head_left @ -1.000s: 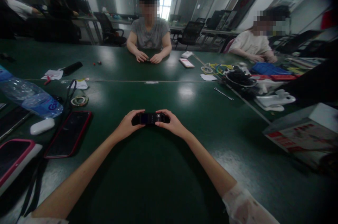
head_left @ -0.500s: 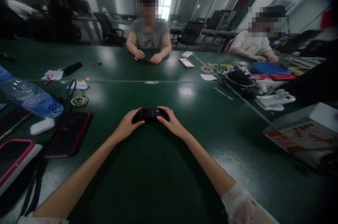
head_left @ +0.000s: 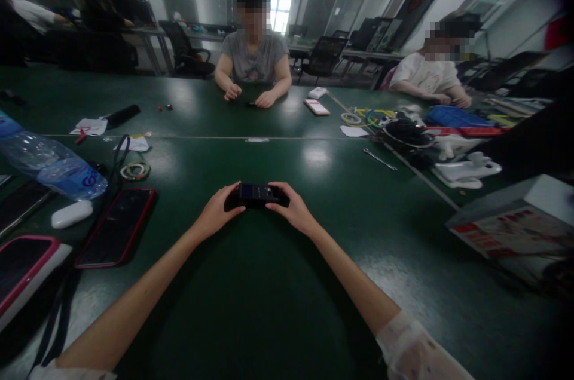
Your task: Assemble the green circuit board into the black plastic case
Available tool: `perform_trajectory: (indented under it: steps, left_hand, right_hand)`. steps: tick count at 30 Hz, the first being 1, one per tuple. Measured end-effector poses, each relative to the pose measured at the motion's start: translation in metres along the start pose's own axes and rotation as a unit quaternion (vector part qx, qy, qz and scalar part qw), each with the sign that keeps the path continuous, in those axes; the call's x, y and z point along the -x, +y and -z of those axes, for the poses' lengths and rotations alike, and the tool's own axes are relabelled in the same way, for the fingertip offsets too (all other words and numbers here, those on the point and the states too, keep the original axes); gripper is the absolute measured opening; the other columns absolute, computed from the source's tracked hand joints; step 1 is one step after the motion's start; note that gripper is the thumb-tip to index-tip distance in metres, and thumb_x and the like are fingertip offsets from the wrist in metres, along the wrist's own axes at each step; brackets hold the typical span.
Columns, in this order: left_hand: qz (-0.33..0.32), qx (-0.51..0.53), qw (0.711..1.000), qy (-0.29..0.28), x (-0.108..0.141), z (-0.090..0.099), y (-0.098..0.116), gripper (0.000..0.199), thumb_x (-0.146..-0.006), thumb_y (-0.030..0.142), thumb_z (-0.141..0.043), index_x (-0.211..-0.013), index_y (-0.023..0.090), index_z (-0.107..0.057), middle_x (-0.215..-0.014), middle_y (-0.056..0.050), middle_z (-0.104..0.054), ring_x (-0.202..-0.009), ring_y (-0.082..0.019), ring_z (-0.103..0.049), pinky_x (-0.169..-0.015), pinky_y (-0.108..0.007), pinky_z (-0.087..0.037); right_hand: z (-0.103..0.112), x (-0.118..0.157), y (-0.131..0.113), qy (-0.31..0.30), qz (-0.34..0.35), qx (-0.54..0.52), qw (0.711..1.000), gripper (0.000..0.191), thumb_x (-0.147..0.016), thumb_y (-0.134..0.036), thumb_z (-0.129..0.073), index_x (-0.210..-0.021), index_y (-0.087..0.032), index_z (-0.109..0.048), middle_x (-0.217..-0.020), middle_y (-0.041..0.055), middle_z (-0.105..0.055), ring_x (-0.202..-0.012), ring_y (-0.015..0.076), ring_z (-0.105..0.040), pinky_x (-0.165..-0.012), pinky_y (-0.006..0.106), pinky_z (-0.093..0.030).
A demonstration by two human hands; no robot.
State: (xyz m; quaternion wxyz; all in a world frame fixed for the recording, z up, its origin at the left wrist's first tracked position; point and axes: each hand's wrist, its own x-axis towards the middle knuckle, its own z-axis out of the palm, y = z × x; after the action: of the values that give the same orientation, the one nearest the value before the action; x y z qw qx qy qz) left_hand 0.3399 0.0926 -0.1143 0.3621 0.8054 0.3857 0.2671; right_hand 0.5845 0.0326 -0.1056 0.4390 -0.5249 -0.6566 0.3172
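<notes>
Two grips: left hand (head_left: 214,208), right hand (head_left: 295,210) clamped on boxy black device (head_left: 250,191)
Print (head_left: 260,193): pale, unreadable
Bottle (head_left: 50,159): clear plastic, blue label (head_left: 91,180)

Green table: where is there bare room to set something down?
Bare patches: between the black device and the wrench; between the right forearm and the printed box. Crowded: the left side, with bottle and red-edged phone, and around the black cables.
</notes>
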Motion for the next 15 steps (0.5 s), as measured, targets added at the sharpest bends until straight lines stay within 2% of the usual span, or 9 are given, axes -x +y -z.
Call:
perform_trajectory:
  steps: [10,15]
  left_hand:
    - [-0.002,0.01,1.0,0.006,-0.0013,-0.0008,-0.0023,0.056,-0.085,0.029,-0.062,-0.136,0.023,-0.041,-0.129,-0.01,-0.055,-0.116,-0.024,-0.055,-0.098,-0.048,-0.044]
    - [-0.014,0.007,1.0,-0.001,-0.0011,0.0001,-0.0023,0.056,-0.085,0.026,-0.061,-0.138,0.026,-0.039,-0.129,-0.01,-0.054,-0.115,-0.025,-0.054,-0.095,-0.05,-0.045]
  right_hand:
    - [0.0035,-0.001,0.0046,0.026,-0.011,-0.105,0.994,0.05,-0.077,-0.035,-0.07,-0.122,-0.026,-0.049,-0.124,0.0057,-0.057,-0.117,0.0216,-0.055,-0.104,0.041,-0.043]
    - [0.006,-0.0021,0.0046,0.064,-0.033,-0.136,0.988,0.049,-0.079,-0.04,-0.068,-0.121,-0.026,-0.048,-0.127,0.006,-0.057,-0.12,0.0215,-0.054,-0.104,0.039,-0.044]
